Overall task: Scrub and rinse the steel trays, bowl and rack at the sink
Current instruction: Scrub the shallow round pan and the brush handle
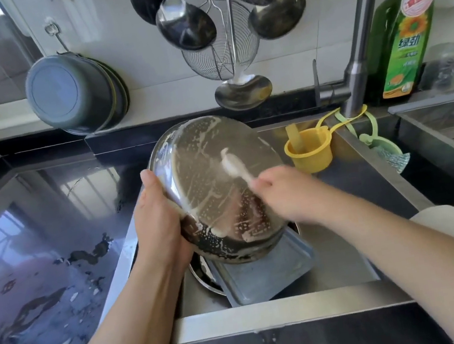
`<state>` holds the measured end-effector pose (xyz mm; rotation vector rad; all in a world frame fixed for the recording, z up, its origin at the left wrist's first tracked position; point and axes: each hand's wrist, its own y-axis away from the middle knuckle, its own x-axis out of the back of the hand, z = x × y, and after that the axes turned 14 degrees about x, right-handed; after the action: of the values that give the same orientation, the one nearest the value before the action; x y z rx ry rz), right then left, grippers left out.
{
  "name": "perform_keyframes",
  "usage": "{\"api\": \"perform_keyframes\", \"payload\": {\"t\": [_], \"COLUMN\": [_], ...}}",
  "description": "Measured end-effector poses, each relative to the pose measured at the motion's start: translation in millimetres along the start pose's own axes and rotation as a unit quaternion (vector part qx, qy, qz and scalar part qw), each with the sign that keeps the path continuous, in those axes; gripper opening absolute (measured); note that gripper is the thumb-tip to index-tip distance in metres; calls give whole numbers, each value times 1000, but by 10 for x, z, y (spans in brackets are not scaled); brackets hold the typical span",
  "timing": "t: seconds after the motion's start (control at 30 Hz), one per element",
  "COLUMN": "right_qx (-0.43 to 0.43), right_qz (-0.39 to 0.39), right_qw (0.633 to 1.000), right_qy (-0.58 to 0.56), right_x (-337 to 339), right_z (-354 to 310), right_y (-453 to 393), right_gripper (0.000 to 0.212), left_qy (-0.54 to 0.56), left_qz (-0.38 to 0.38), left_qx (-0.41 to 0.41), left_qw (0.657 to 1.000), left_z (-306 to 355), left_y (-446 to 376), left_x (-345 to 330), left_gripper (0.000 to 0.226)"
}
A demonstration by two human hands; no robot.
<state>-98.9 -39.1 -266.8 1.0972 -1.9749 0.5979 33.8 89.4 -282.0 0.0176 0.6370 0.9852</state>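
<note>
Step in hand: scrubbing the steel bowl [216, 185]; it is turned underside up and tilted over the sink [289, 309], soapy streaks and foam specks across its base
Left hand [158, 227]: grips the bowl's left rim, thumb up on the outer wall, fingers curled under and out of sight
Right hand [285, 192]: fingers closed round the handle of a white brush [233, 164]; the brush head lies on the bowl's base near the middle; hand and brush are blurred
Where the rest of the task's things are: a flat steel tray [266, 275] lies in the sink under the bowl's lower edge, and a round steel rim [204, 279] shows beneath the tray, kind unclear; rack not made out
Progress, as judged: bowl's outside lathered but not rinsed; tray looks untouched by foam; early to middle of the job
Next move calls for: working the brush over the dark lower wall where residue remains, then turning the bowl under the faucet [359, 40]; the wet rim wants a firm hold
In the way: ladles [185, 26], a wire skimmer [222, 53] and a spoon [243, 92] hang just above the bowl's far rim, little room to lift it; a yellow cup [309, 153] sits at the sink's back corner, near the bowl
Around: detergent bottle [403, 34] right of the faucet; basins [74, 95] hung on the wall; wet dark worktop [38, 246] to the left
</note>
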Motion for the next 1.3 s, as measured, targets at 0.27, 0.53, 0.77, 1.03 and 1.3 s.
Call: {"api": "perform_keyframes", "payload": {"t": [0.27,0.53,0.77,1.03,1.3], "right_qx": [54,-76,-57,13,13], "right_qz": [8,13,22,35,49], "right_qw": [998,996,998,999,997], "right_qy": [-17,48,7,-23,-63], "right_x": [-129,63,132,36,24], "right_z": [-218,105,160,1,102], "right_y": [180,-40,-130,-8,-22], "right_gripper": [46,39,41,47,45], "left_qy": [-31,-45,-73,-98,-152], "left_qz": [18,-2,6,-22,-19], "left_qx": [32,7,13,-5,-14], "left_qw": [999,999,997,995,988], "left_z": [-9,-49,-50,-56,-93], "left_y": [24,60,54,24,60], "left_x": [-27,-50,-36,-5,-52], "left_gripper": [57,44,53,77,60]}}
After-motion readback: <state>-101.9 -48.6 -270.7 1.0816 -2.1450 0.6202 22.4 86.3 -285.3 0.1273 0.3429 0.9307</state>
